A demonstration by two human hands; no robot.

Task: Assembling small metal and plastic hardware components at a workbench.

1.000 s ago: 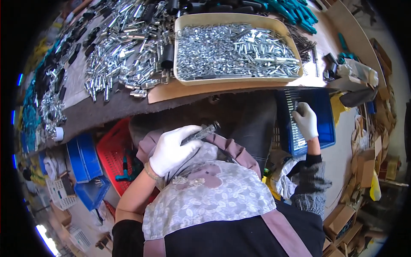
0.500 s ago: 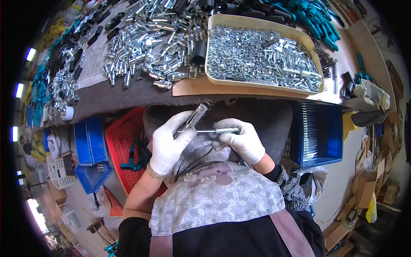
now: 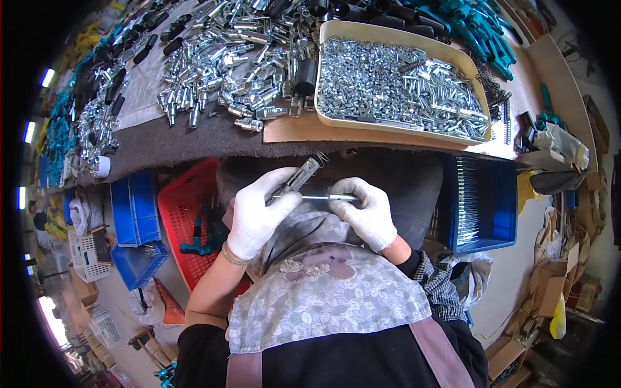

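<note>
My left hand (image 3: pixel 255 210), in a white glove, is closed around a silver cylindrical metal fitting (image 3: pixel 303 174) that tilts up to the right. A thin coil spring (image 3: pixel 321 157) sticks out of its upper end. From beside the left thumb a slim metal rod (image 3: pixel 314 197) runs across to my right hand (image 3: pixel 370 213), also gloved. There, thumb and fingers pinch a small silver sleeve (image 3: pixel 341 196) in line with the rod. The fingers cover most of the sleeve. Both hands are over my lap, below the bench edge.
On the bench, a cream tray (image 3: pixel 401 132) holds small metal pins and bits. Silver fittings (image 3: pixel 200 71) lie heaped to its left, teal handles (image 3: pixel 482 32) behind right. Beneath the bench are a red basket (image 3: pixel 169 200) and blue bins (image 3: pixel 134 210) at left, another blue bin (image 3: pixel 504 220) at right.
The left hand and fitting have shifted slightly right. The right fingers now cover more of the sleeve, and more bare rod shows between the hands.
</note>
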